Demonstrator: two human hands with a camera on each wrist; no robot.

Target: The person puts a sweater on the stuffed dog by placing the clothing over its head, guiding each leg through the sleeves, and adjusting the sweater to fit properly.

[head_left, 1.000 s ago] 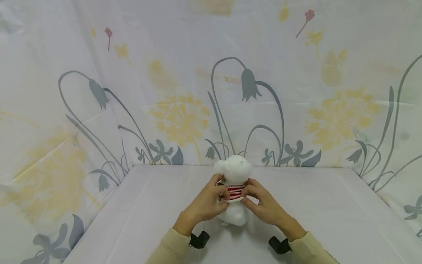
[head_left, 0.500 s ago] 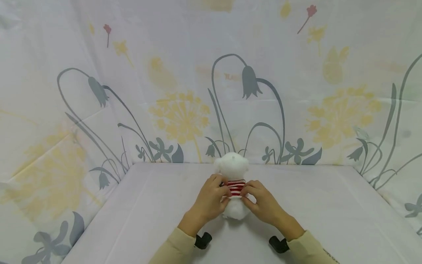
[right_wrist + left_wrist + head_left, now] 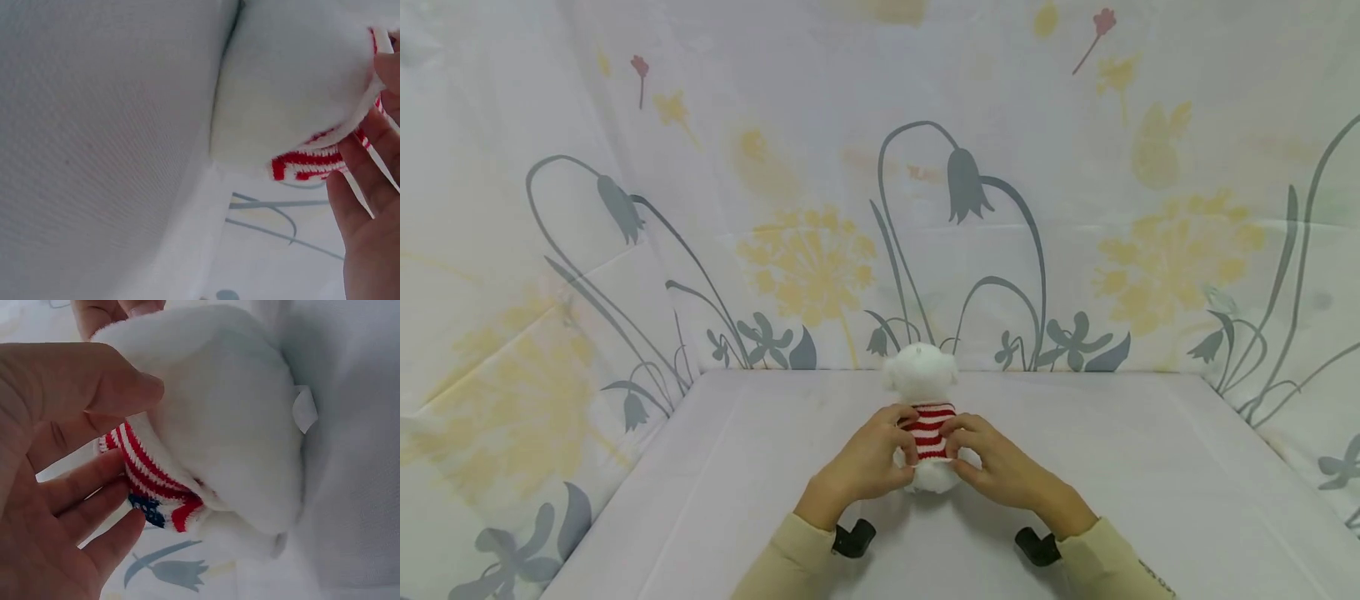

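Note:
A white plush toy (image 3: 921,372) with small round ears sits upright on the white table, its head toward the backdrop. It wears a red-and-white striped knitted sweater (image 3: 931,432); a dark blue patch of the knit (image 3: 147,509) shows in the left wrist view. My left hand (image 3: 874,454) holds the sweater's left side near the hem, its thumb against the white plush. On the other side my right hand (image 3: 1000,467) pinches the hem between thumb and fingers. White plush shows below the hem, and a small white tag (image 3: 305,409) sticks out from the toy's underside.
The white-covered table (image 3: 760,450) stretches out on both sides of the toy. Behind it hangs a backdrop (image 3: 820,108) printed with grey and yellow flowers. Black wrist-worn pieces (image 3: 855,538) jut out beside both beige sleeves (image 3: 790,567).
The sweater's hem has come down a little, so more red stripes show on the toy's body. The toy has straightened up and shifted slightly left. Both hands stay at its sides.

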